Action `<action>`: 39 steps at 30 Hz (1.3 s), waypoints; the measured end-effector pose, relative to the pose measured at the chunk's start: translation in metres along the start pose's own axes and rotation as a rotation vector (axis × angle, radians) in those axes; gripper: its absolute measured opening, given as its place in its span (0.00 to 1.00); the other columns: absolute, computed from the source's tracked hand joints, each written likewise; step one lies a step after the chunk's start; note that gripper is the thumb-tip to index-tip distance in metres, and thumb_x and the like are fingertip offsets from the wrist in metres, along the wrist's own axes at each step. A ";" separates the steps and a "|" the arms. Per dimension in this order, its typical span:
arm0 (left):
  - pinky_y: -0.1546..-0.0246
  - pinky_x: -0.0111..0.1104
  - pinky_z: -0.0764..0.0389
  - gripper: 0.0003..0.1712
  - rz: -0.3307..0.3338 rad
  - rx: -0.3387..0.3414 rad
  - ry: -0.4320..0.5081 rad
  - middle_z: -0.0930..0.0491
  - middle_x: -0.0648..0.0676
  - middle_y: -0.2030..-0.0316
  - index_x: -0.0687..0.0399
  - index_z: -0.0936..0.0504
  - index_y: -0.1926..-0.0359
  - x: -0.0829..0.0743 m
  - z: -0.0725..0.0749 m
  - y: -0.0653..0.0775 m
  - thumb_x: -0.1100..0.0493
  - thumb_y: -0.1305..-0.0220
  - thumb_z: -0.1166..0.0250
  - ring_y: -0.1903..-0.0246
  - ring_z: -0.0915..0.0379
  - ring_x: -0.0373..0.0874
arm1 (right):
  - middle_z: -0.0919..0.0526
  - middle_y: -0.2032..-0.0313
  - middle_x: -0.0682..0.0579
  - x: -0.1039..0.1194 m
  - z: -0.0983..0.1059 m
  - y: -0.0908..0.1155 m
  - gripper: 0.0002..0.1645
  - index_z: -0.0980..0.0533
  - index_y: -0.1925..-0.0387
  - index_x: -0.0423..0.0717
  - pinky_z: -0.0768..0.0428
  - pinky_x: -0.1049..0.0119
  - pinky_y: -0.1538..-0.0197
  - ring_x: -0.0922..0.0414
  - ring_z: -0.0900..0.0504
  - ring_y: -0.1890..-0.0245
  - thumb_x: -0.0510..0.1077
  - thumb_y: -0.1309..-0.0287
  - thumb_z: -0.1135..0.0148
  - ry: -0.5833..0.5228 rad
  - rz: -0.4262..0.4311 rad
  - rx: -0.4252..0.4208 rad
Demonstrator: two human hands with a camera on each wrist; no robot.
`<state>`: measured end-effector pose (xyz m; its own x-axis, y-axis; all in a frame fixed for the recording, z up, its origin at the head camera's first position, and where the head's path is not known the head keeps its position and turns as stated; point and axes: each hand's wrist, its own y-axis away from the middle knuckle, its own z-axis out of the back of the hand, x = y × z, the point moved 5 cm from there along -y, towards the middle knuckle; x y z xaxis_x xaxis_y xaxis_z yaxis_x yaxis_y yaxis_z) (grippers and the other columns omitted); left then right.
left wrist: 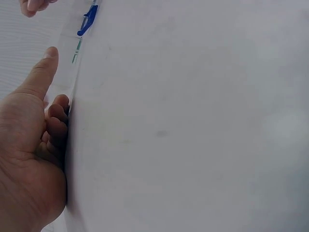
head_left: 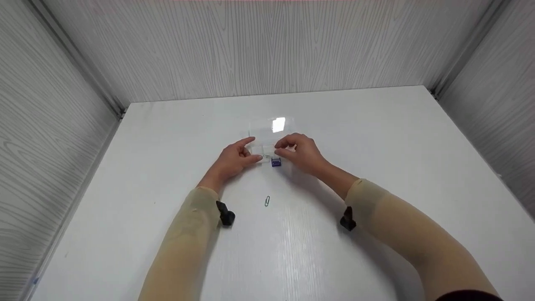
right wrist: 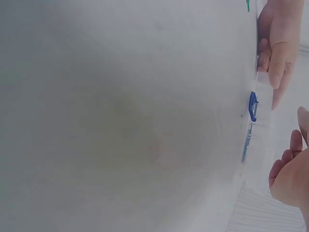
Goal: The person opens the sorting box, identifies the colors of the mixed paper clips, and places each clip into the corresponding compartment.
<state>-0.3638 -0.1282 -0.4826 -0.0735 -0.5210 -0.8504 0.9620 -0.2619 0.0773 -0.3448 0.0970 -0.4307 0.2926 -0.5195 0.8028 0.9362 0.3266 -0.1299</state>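
Note:
A small clear plastic box (head_left: 258,149) with compartments stands mid-table, its clear lid (head_left: 265,126) folded open behind it. My left hand (head_left: 234,161) holds the box's left end, thumb at the front edge and forefinger toward the back. My right hand (head_left: 304,154) is at the box's right side, forefinger and thumb tips close together over it; whether they pinch anything is not visible. A green paper clip (head_left: 266,156) lies inside near the left thumb. Against the box's front right is a small blue-purple clip (head_left: 276,161), blue in profile in the left wrist view (left wrist: 88,20).
Another green paper clip (head_left: 267,201) lies on the white table (head_left: 267,251) between my forearms. Grey wood-patterned panels (head_left: 267,50) enclose the table at the back and both sides. Black wrist cameras (head_left: 226,215) sit on both sleeves.

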 end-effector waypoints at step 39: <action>0.53 0.37 0.30 0.46 -0.004 0.016 -0.002 0.23 0.51 0.63 0.44 0.33 0.19 -0.004 0.002 0.000 0.42 0.32 0.25 0.64 0.31 0.45 | 0.13 0.52 0.59 0.006 -0.043 0.049 0.14 0.10 0.49 0.51 0.27 0.58 0.39 0.57 0.21 0.47 0.40 0.36 0.24 0.023 0.173 0.586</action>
<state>-0.3641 -0.1275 -0.4778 -0.0780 -0.5215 -0.8497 0.9574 -0.2768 0.0820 -0.2891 0.0761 -0.4575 0.4415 -0.4350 0.7848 0.6138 0.7844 0.0894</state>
